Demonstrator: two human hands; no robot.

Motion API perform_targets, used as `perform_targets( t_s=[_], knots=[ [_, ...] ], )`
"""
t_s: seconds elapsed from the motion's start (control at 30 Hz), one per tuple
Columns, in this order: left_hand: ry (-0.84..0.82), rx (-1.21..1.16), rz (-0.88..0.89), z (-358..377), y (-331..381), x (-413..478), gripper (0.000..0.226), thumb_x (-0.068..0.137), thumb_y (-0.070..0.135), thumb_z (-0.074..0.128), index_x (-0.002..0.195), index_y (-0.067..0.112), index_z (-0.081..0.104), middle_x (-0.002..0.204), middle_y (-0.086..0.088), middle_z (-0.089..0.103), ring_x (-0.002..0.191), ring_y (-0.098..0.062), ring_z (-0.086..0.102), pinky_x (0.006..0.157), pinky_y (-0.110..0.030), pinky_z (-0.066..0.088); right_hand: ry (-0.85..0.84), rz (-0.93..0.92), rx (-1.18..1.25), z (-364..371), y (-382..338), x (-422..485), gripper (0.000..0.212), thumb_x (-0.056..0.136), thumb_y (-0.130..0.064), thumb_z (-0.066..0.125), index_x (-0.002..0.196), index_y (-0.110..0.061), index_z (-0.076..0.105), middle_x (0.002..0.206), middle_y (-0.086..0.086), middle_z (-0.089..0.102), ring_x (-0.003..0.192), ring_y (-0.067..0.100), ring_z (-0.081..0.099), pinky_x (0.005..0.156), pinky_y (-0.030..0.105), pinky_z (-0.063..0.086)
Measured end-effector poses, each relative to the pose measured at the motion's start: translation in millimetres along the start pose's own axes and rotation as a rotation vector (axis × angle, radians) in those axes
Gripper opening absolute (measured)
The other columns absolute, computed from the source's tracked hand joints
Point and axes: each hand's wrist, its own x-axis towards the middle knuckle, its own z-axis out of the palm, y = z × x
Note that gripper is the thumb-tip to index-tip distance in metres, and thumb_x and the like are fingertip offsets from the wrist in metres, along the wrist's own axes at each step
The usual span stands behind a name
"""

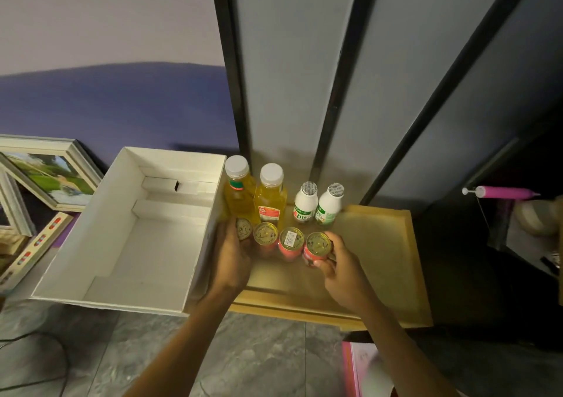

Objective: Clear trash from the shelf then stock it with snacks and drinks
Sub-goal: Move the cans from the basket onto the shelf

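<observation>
Two hands down on a front row of four short cans. Left fingers [234, 231] curled close together round the leftmost can [244, 228], tucked between it and the wall of the white cardboard box [137, 238], tips mostly hidden behind the can. Right fingers [332, 240] bent over the far side of the rightmost can [317, 246], thumb pressed on the near side, pinching the red body, gold lid tilted toward the camera. Left hand [231, 259] back upward, forearm rising from the bottom edge. Right hand [341, 262] likewise, wrist angled in from lower right. Between the two held cans, the middle cans [265, 235], upright and side by side, the right one with a white sticker on its lid.

Just behind the row, two yellow juice bottles [270, 197] with white caps, upright and close together. Right of those, two small white bottles [306, 204] with foil lids, standing as a pair. All of it on the wooden shelf board [380, 244], black uprights [231, 76] and grey panels behind.

Box just beside the board's left end, open top up. Further left, framed pictures [45, 177] leaning at the purple wall. Off to the right, in a dark compartment, a pink tube-shaped thing [502, 192] lying level. Grey stone-pattern floor [259, 351] below, a pink-edged box [356, 366] at the bottom edge, a dark cable [58, 348] at lower left.
</observation>
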Motion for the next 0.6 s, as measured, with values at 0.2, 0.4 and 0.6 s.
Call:
perform_targets(
  t_s=[0.2, 0.4, 0.6],
  knots=[
    [-0.067, 0.228, 0.184, -19.2, 23.5, -24.8, 0.058, 0.108, 0.018, 0.054, 0.162, 0.015, 0.033, 0.169, -0.003, 0.028, 0.151, -0.024, 0.039, 0.115, -0.036, 0.041, 0.048, 0.012, -0.115, -21.9, -24.5, -19.9, 0.066, 0.097, -0.032, 0.07, 0.156, -0.023, 0.041, 0.151, -0.002, 0.054, 0.138, 0.015, 0.05, 0.115, 0.037, 0.043],
    [-0.155, 0.31, 0.365, -105.6, 111.3, -57.3, 0.083, 0.094, 0.084, 0.04, 0.162, 0.04, 0.025, 0.164, 0.012, 0.039, 0.139, -0.008, 0.046, 0.115, -0.039, 0.042, 0.092, -0.004, -0.302, -104.8, -120.5, -56.5, 0.106, 0.074, -0.096, 0.049, 0.159, -0.042, 0.018, 0.166, -0.015, 0.028, 0.149, 0.013, 0.035, 0.115, 0.038, 0.036],
    [-0.079, 0.465, 0.369, -237.9, 210.4, -75.5, 0.114, 0.079, 0.1, 0.012, 0.169, 0.03, 0.012, 0.176, 0.009, 0.007, 0.163, -0.012, 0.002, 0.131, -0.039, 0.004, 0.077, -0.033, -0.446, -181.0, -261.3, -95.4, 0.129, 0.063, -0.108, 0.027, 0.165, -0.034, -0.001, 0.174, -0.007, 0.0, 0.159, 0.019, 0.009, 0.122, 0.047, 0.024]
  ],
)
